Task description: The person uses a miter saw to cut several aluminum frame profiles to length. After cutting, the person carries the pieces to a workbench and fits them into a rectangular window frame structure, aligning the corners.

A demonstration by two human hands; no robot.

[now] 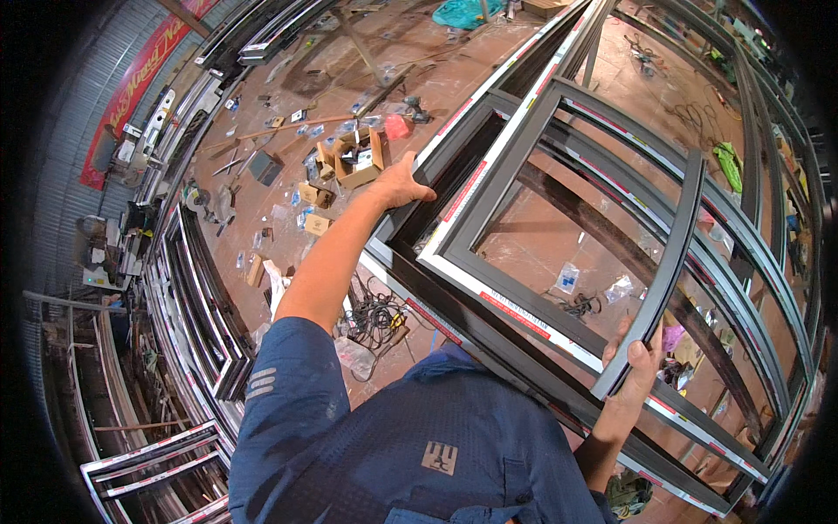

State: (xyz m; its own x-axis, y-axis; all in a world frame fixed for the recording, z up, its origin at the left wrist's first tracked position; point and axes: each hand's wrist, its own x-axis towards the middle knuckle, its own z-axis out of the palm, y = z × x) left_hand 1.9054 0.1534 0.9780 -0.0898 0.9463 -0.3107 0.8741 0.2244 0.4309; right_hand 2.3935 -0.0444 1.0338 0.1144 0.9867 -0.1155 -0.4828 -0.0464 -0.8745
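Note:
My left hand (402,182) lies over the edge of a dark grey metal frame (465,131), thumb on the inner side, gripping it. A smaller dark grey frame (515,301), edged with white and red protective tape, lies tilted across the larger one. My right hand (635,367) is wrapped around the near end of a loose-looking grey metal bar (674,249). That bar runs up across the right side of the smaller frame; whether it is joined there I cannot tell. Some fingers of both hands are hidden.
More long frames (759,253) stretch along the right. Open cardboard boxes (358,157), a drill (416,110) and tangled black cables (375,319) lie on the reddish floor. Stacked frames (196,306) lean at left, near a miter saw (208,203).

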